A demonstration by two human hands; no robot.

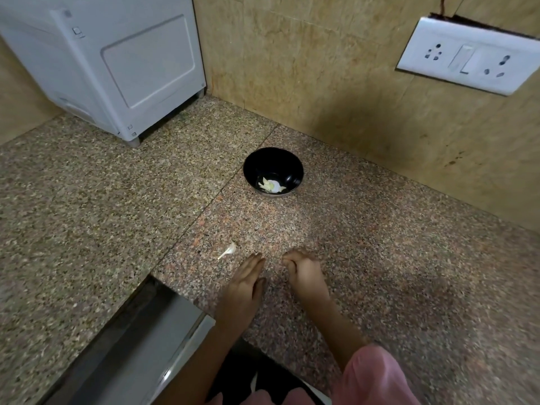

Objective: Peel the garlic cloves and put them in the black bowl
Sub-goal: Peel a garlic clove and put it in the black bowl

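Fingers, left hand (244, 287): straight, flat on the surface (380, 258), holding nothing.
Fingers, right hand (304, 273): curled; grip unclear.
Black bowl (273, 171): beyond both hands, holding pale garlic pieces (271, 185).
Garlic skin (228, 250): just left of left fingertips.

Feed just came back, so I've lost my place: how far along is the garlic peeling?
Done: a few pale peeled pieces already lie in the black bowl. In hand: nothing clear; the left hand lies flat with straight fingers, the right hand is curled, contents hidden. Left: one garlic clove lies on the counter beside the left hand, apparently unpeeled.
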